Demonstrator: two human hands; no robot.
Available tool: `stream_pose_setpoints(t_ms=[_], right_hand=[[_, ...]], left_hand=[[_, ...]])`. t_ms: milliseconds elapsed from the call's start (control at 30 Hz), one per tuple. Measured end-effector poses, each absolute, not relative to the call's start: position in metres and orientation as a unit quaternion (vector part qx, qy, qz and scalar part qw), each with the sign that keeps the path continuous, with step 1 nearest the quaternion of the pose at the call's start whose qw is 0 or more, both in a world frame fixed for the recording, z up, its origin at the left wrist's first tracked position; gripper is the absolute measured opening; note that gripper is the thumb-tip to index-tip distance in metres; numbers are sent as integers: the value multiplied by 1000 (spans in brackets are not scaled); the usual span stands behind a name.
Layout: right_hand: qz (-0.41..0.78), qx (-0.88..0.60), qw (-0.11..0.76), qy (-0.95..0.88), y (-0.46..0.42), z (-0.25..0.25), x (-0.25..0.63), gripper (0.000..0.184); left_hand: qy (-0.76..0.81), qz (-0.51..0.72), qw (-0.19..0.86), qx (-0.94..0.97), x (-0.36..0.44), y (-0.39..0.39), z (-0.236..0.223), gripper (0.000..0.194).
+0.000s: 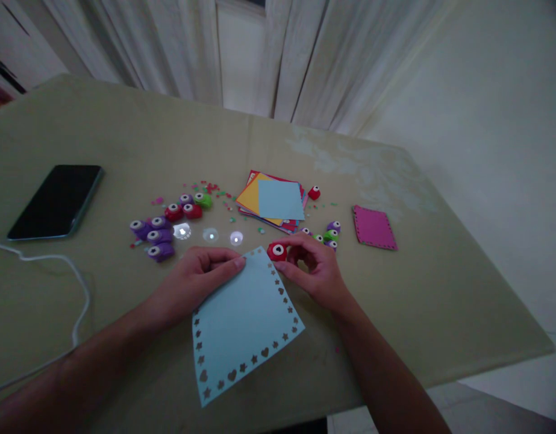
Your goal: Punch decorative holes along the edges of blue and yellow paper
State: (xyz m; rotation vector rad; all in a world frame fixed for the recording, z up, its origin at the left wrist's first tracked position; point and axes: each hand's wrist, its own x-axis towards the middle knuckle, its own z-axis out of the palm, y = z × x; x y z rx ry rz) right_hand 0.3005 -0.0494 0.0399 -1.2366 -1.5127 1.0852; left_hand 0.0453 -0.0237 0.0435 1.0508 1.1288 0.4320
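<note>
Head view: the left hand point(209, 274) reaches in from the lower left with its forearm slanting inward, thumb laid on top of a light blue sheet point(246, 319) and the other fingers curled at its upper left edge, pinching it. The right hand point(320, 265) comes from the lower right, wrist bent toward the middle, pinching a red punch point(278, 251) between thumb and forefinger at the sheet's upper right edge, close to its top corner. Cut-out shapes (hearts and stars among them) run along the sheet's edges, and its lower corners point toward the person

Just beyond the right hand sit purple and green punches point(332, 235), partly hidden by the fingers. Behind the sheet lies a stack of coloured paper point(281, 199), with a second red punch point(314, 193) beside its right edge. Left of the stack are scattered paper bits point(209, 187), then a cluster of purple, red and green punches point(159, 236) beyond the left hand. A pink square point(374, 228) with notched edges lies to the right, and bare worktop point(440, 289) stretches from there to the slanting right edge. Toward the left edge, a phone point(58, 202) lies well apart from the hands, while a white cable point(81, 283) curves near the left forearm
</note>
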Motion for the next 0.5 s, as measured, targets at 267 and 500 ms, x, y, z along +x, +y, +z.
stream_pose_setpoints(t_ms=[267, 500], right_hand=[[439, -487, 446, -609, -49, 40, 300, 27], [441, -478, 458, -607, -49, 37, 302, 27]], left_hand=[[505, 190, 697, 472, 46, -24, 44, 49], [505, 181, 695, 479, 46, -23, 45, 48]])
